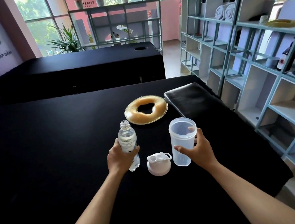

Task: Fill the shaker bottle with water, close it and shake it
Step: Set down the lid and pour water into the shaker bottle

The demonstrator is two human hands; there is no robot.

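Note:
A translucent shaker bottle [181,137] stands upright and lidless on the black table [50,148], empty as far as I can see. My right hand [198,147] wraps around its right side. Its white lid [159,163] rests on the table just left of it, apart from the cup. Further left, my left hand [120,159] grips a clear water bottle [127,137] with its cap off; the bottle stands upright and holds water.
A tan ring-shaped cushion [146,110] lies behind the bottles, with a black leather pad [192,100] to its right. Pale blue shelving [250,50] runs along the right side. A second black table [76,71] stands beyond.

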